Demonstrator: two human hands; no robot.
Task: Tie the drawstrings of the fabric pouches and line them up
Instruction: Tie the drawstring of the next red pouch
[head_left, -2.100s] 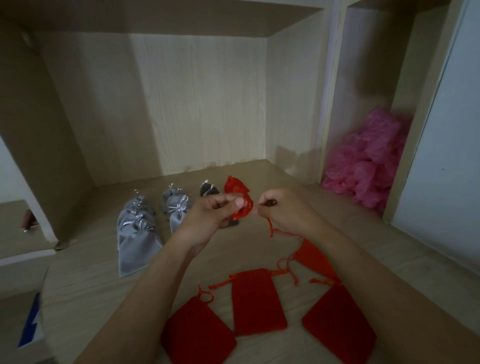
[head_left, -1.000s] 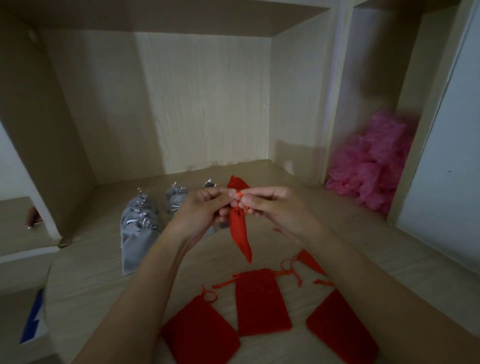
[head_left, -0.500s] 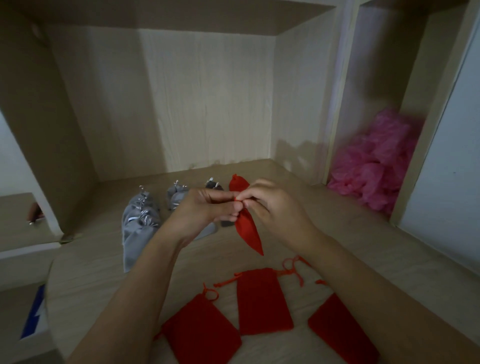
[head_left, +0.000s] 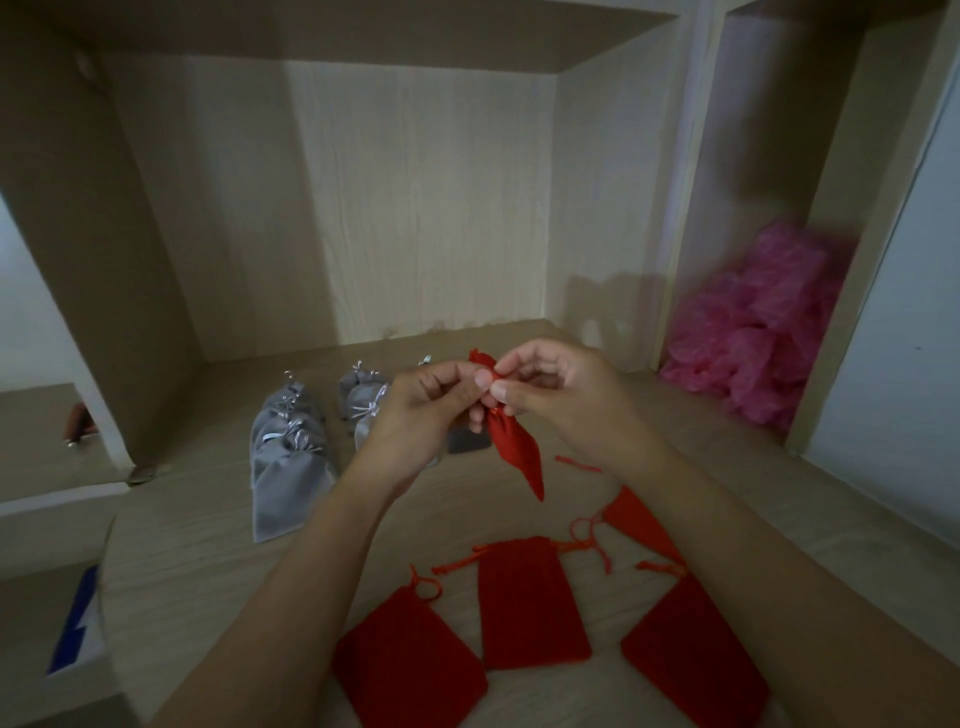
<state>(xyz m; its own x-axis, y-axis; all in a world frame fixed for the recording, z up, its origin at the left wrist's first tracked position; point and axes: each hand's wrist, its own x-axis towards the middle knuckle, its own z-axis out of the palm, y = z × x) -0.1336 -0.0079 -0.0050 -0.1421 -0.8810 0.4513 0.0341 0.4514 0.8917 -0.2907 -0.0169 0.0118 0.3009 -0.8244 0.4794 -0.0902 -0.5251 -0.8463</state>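
Red pouch (head_left: 514, 452) dangles, neck cinched, tapering downward; left hand (head_left: 415, 415) and right hand (head_left: 566, 400) pinch its neck.

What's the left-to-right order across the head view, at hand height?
In order: grey fabric pouches with silver drawstrings → left hand → held red fabric pouch → right hand → crumpled pink plastic heap.
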